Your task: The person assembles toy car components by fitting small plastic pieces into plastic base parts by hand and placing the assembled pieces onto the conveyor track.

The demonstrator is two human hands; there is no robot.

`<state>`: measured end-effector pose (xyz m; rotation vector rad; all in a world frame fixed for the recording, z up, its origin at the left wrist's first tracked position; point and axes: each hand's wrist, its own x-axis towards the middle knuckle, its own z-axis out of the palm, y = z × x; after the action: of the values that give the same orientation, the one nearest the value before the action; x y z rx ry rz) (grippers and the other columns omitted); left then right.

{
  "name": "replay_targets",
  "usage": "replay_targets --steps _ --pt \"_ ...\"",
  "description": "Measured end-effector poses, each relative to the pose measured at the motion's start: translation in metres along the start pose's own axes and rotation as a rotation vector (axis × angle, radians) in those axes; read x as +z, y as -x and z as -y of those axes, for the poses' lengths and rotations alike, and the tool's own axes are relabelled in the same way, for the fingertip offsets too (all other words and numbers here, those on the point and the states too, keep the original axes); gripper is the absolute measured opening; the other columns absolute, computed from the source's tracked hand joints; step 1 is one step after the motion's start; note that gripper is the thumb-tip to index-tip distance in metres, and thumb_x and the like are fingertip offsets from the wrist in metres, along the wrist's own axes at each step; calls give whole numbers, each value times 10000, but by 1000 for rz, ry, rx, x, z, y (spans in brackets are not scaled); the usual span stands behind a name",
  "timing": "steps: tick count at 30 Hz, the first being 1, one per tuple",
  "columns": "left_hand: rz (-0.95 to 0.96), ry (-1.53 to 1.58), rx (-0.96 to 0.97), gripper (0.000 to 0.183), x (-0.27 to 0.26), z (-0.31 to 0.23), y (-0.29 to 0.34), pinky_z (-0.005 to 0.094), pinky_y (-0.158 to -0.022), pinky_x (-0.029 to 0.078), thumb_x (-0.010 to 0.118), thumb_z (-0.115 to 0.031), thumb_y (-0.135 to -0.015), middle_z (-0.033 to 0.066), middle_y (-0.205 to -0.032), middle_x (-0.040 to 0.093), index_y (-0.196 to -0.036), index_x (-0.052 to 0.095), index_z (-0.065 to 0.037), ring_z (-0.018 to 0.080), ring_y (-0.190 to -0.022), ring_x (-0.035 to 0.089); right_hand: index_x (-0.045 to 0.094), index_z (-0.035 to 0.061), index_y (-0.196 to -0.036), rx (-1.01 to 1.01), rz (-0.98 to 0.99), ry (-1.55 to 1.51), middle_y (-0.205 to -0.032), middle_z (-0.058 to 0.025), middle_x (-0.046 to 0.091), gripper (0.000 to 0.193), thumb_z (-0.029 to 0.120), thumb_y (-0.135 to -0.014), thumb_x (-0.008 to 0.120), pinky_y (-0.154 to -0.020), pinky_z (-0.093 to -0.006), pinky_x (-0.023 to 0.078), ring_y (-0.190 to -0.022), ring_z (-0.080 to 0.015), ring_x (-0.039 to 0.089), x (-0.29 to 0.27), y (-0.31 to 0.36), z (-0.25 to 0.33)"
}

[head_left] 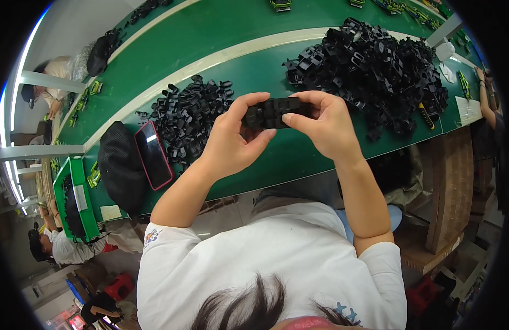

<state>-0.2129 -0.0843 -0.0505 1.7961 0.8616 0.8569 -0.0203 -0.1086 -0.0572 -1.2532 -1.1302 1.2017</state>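
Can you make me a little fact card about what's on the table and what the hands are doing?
Table: green
Left hand: the hand grips the left end of a chunky black piece
Right hand: the hand grips its right end, thumb on it
Left pile: small black parts
Right pile: bigger heap of black parts
Phone: reddish-pink edge, beside a black mesh item
Bin: green, left side
Unclear: whether the held piece is one part or several
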Motion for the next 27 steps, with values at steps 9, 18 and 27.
replay_targets --steps 9,18,27 --pt "-36 -513 240 478 -40 -18 -22 267 -666 482 785 -106 -704 101 -963 603 -1128 575 -43 186 -838 597 584 -61 -1106 -9 -22 -78 -908 -77 644 457 127 -727 756 -670 -244 488 -794 -116 597 14 -17 15" --pt "-573 -759 -167 540 -201 105 -199 347 -814 502 777 -415 -709 152 -973 678 -1037 664 -1 277 -893 657 638 24 -928 -201 52 259 -881 -92 634 215 74 -746 740 -589 -254 469 -660 -142 620 6 8 -6" --pt "-653 -1160 -670 790 -281 250 -354 449 -942 450 713 -628 -662 162 -1245 562 -1218 588 -82 331 -1152 535 651 8 -872 -200 -92 440 -837 -94 635 178 46 -727 746 -512 -254 481 -589 -162 604 -18 6 3"
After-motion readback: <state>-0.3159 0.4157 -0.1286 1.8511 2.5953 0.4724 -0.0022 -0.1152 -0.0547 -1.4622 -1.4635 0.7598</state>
